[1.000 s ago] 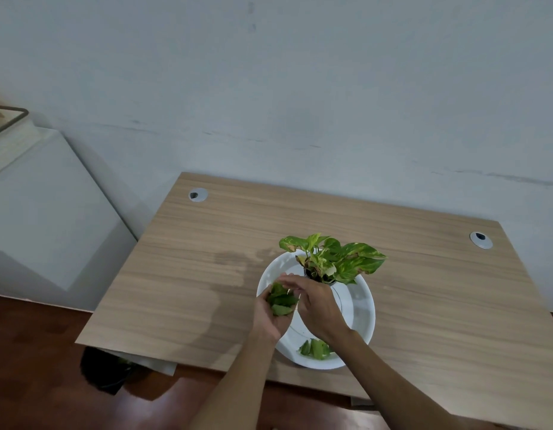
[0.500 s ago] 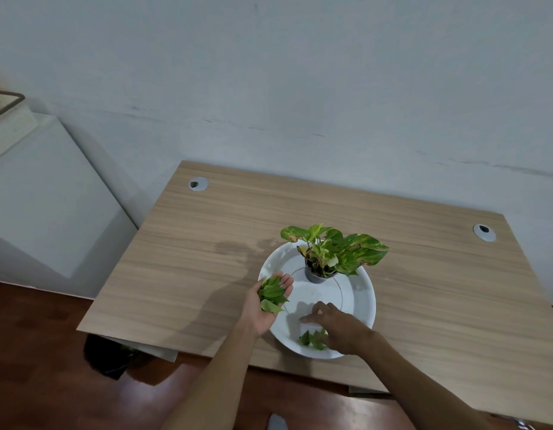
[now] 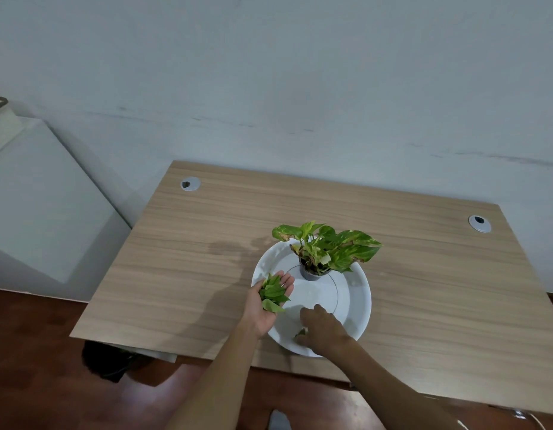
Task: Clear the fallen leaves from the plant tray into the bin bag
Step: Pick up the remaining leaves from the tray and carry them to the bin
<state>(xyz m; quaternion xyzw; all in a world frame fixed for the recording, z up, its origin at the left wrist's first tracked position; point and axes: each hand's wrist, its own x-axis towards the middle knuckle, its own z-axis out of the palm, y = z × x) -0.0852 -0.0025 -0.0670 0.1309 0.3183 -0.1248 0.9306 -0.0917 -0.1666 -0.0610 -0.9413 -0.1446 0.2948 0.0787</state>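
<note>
A round white plant tray sits on the wooden desk, with a small potted plant standing in its far half. My left hand is cupped palm up over the tray's left rim and holds a bunch of green fallen leaves. My right hand is low in the tray's near part, fingers closed over more leaves; only a bit of one leaf shows beside it. A black bin bag sits on the floor under the desk's near left corner.
The wooden desk stands against a pale wall, with cable grommets at the back left and back right. A pale cabinet stands to the left. Dark red-brown floor lies below the desk's near edge.
My right hand left my left palm and went down to the leaves in the tray's near part, closing over them. My left hand opened flatter, still holding its leaves.
</note>
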